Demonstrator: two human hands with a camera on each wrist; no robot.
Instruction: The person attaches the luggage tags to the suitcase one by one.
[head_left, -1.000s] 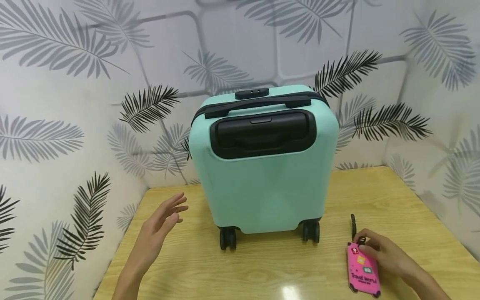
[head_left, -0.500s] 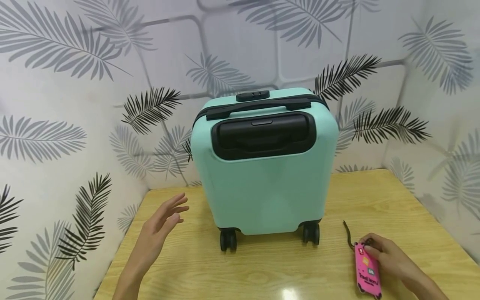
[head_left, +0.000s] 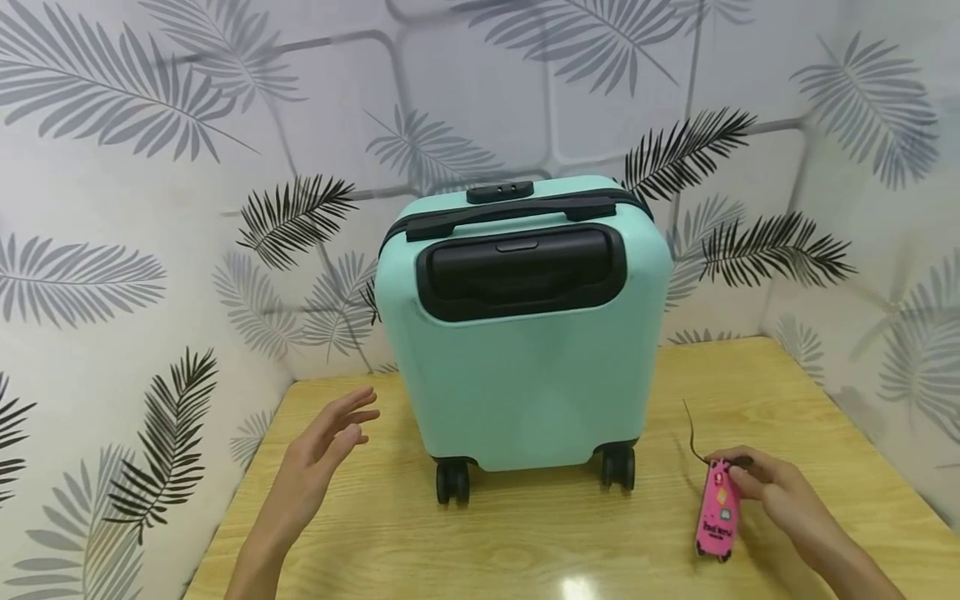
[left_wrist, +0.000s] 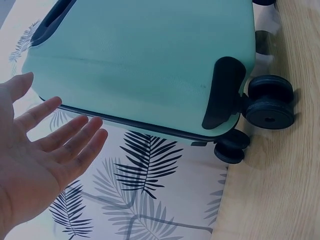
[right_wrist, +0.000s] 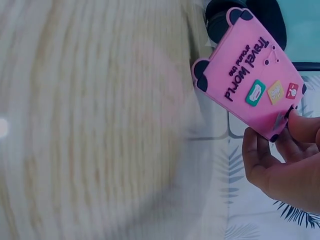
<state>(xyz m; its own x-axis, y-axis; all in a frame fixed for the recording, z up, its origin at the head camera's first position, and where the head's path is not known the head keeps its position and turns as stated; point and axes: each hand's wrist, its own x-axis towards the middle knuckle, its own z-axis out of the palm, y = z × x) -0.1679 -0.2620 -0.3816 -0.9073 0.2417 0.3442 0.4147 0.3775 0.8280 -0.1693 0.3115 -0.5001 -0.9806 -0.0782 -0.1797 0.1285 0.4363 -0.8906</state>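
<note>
One pink luggage tag [head_left: 715, 521], pinched by one end in the fingers of the right hand [head_left: 776, 496] over the bench [head_left: 517, 558], lies at seven o'clock from them, long axis one-to-seven. The turquoise suitcase [head_left: 532, 383], at ten o'clock, is nearer the left hand [head_left: 311, 454], whose relaxed fingers hold nothing.

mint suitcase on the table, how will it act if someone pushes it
The suitcase would probably roll rather than drag, since it stands on wheels. Its smooth, moulded-looking shell suggests it should stay stiff. A push near the top handle might tip it, as it stands upright, tall above those small wheels.
</note>
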